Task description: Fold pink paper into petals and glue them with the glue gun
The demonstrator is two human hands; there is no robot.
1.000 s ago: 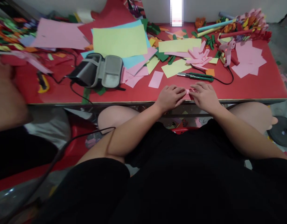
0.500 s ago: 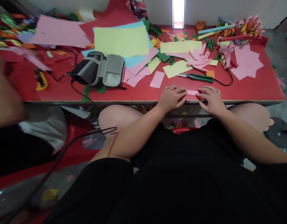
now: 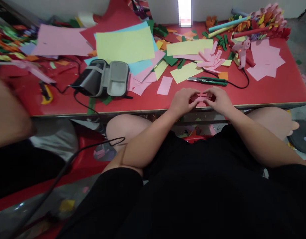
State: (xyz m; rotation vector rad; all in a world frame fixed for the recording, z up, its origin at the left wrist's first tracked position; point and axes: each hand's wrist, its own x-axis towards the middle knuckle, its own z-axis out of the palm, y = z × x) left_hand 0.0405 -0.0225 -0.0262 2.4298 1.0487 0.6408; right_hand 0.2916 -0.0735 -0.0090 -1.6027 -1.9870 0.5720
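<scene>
Between my two hands, at the front edge of the red table (image 3: 148,103), is a small pink paper strip (image 3: 201,99). My left hand (image 3: 184,100) pinches its left end between thumb and fingers. At the other end my right hand (image 3: 218,100) grips it in the same way, thumb below and fingers curled over. The fingers partly hide the strip, so its exact fold does not show. Just beyond my hands lies a green utility knife (image 3: 207,81) with its blade out to the left. A pink paper rectangle (image 3: 164,85) lies flat to the left of my left hand.
A pink glue gun (image 3: 241,53) with a black cord stands at the right, near stacked pink sheets (image 3: 264,61). An open grey case (image 3: 118,78) and a yellow cutter (image 3: 46,93) lie left. Another person's arm (image 3: 11,113) reaches in at the far left.
My hands have drawn closer together, and their fingers have gone from lying flatter on the strip to curling around it. The view has shifted slightly.
</scene>
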